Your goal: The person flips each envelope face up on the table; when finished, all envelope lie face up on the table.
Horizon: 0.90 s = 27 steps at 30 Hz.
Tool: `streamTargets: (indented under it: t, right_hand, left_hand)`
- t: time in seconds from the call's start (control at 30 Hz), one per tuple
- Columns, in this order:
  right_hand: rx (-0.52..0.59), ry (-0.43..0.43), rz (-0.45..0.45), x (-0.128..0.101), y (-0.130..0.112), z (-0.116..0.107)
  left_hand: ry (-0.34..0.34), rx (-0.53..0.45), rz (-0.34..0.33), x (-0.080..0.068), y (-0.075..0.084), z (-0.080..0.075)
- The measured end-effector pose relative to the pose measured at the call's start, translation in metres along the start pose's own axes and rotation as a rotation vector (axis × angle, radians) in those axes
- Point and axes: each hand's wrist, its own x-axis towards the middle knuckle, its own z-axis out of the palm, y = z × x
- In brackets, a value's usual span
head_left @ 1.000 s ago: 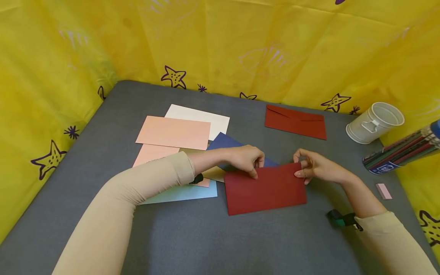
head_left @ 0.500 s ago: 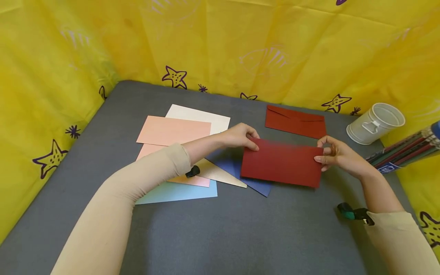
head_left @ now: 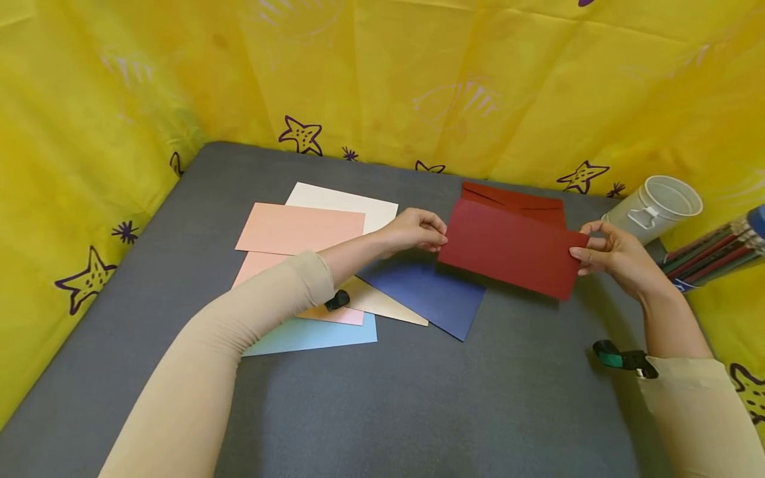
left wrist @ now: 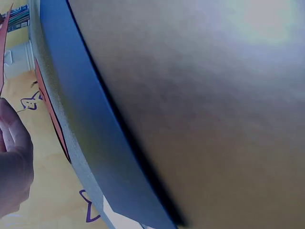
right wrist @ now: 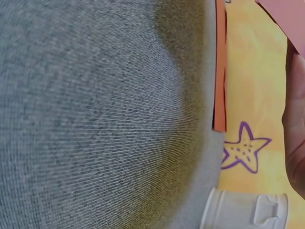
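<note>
A dark red envelope (head_left: 514,249), its plain face showing, is tilted above the table between both hands. My left hand (head_left: 412,231) pinches its left edge; my right hand (head_left: 618,259) grips the right end, thumb in front. Behind it, partly covered in the head view, lies another red envelope (head_left: 538,207) with its flap side up. Below the left hand is a dark blue envelope (head_left: 436,299), which fills a broad band of the left wrist view. The right wrist view catches only a corner of the held envelope (right wrist: 286,14).
Left of the blue one, a tan envelope (head_left: 391,304), peach envelopes (head_left: 305,229), a white one (head_left: 346,202) and a light blue one (head_left: 317,337) overlap. A white metal pot (head_left: 648,212) and a tube of pencils (head_left: 714,249) stand at right. Yellow cloth (head_left: 388,79) hangs behind.
Both hands have lifted the dark red envelope off the blue one and carried it right and toward the back, tilting it and uncovering the blue envelope. It now overlaps the rear red envelope.
</note>
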Motion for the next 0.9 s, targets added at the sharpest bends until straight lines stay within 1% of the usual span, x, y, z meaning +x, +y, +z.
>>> streamTargets:
  t: [0.13,0.17,0.23,0.37,0.43,0.53,0.63,0.73,0.8,0.9]
  right_hand:
    - [0.092,0.054,-0.040,0.001,-0.001,0.001]
    - [0.131,0.067,-0.058,0.001,-0.001,0.002]
    - [0.202,0.113,-0.093,0.001,0.000,0.003]
    - [0.346,0.241,-0.144,0.000,-0.001,0.005]
    - [0.398,0.296,-0.171,0.000,-0.003,0.005]
    - [0.440,0.335,-0.239,0.000,-0.005,0.004]
    - [0.449,0.348,-0.310,0.000,-0.007,0.003]
    - [0.490,0.335,-0.356,-0.001,-0.007,0.003]
    - [0.519,0.305,-0.366,-0.003,-0.006,0.001]
    - [0.557,0.230,-0.376,-0.006,-0.003,-0.002]
  left_hand:
    - [0.051,0.011,0.027,0.003,0.002,0.001]
    - [0.067,0.019,0.033,0.004,0.003,0.001]
    - [0.100,0.036,0.042,0.005,0.006,0.002]
    - [0.161,0.081,0.056,0.007,0.012,0.005]
    - [0.186,0.093,0.070,0.009,0.016,0.007]
    - [0.215,0.066,0.101,0.013,0.021,0.010]
    - [0.242,0.011,0.113,0.017,0.024,0.015]
    - [0.277,-0.035,0.101,0.019,0.025,0.020]
    - [0.301,-0.063,0.091,0.021,0.025,0.023]
    - [0.340,-0.080,0.085,0.023,0.023,0.027]
